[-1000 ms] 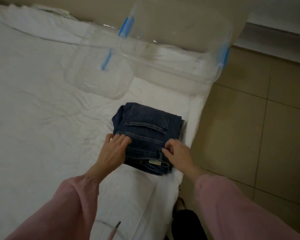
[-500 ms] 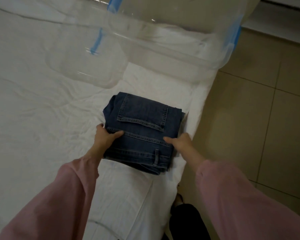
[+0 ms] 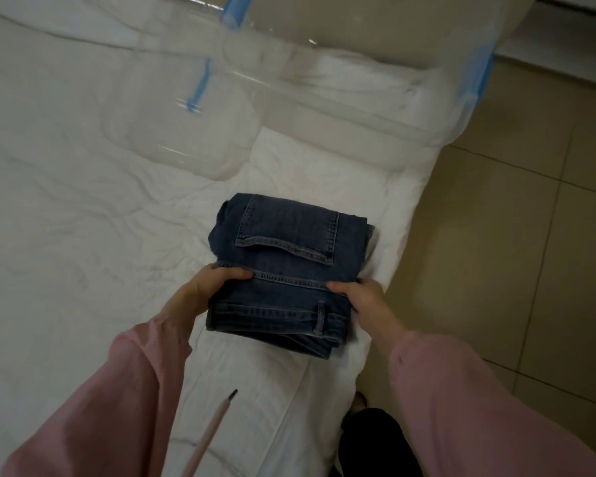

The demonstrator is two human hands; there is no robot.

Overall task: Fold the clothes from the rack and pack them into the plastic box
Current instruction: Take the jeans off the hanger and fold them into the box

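Note:
A folded pair of dark blue jeans (image 3: 289,256) sits near the right edge of the white bed (image 3: 83,208), back pocket facing up. My left hand (image 3: 205,287) grips the stack's left side, thumb on top and fingers underneath. My right hand (image 3: 362,299) grips the right side the same way. The near edge of the stack looks raised off the sheet. Beyond the jeans stands the clear plastic box (image 3: 358,108) with blue latches, open and showing nothing inside. Its clear lid (image 3: 186,132) lies flat to the left of it.
A tan tiled floor (image 3: 516,235) runs along the bed's right side. A pink drawstring (image 3: 210,438) hangs from my clothing over the near sheet. My dark trouser leg (image 3: 375,442) shows at the bed's near corner.
Both hands went from resting on top of the jeans to clasping their sides with fingers beneath. The view tilted, so the box sits higher in frame.

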